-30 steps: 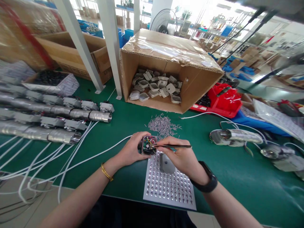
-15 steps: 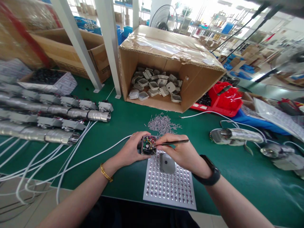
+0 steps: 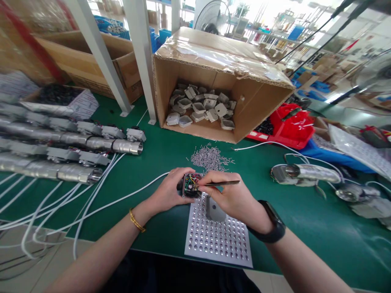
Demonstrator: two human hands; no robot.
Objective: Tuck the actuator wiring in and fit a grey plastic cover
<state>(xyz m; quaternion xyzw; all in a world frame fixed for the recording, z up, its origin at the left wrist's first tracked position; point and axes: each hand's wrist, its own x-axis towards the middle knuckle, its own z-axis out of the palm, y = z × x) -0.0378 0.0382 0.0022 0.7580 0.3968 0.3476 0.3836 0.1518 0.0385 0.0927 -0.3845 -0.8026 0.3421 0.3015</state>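
My left hand (image 3: 169, 191) is closed around a small open housing (image 3: 192, 185) packed with coloured wires and a circuit board. Pinched in my right hand (image 3: 233, 195) is a pair of dark, slim tweezers (image 3: 224, 183), their tip down among the wires; fingers partly hide the tip. Beneath my right hand a grey cover (image 3: 215, 209) with a round hole lies on a white sheet (image 3: 220, 244) dotted with rows of shiny round pieces. A white cable (image 3: 143, 188) runs from near my left hand leftward across the green table.
Loose screws (image 3: 209, 158) lie heaped beyond my hands. Behind them, a cardboard box (image 3: 259, 106) on its side holds several grey covers (image 3: 198, 108). Metal pipe-like bodies with grey housings (image 3: 73, 173) line the left. More metal units (image 3: 308, 175) and a red bin (image 3: 293, 126) are at right.
The tweezers and my right fingers have shifted slightly left over the wires. My left hand keeps its hold on the housing, which looks turned a little. The whole view has moved slightly.
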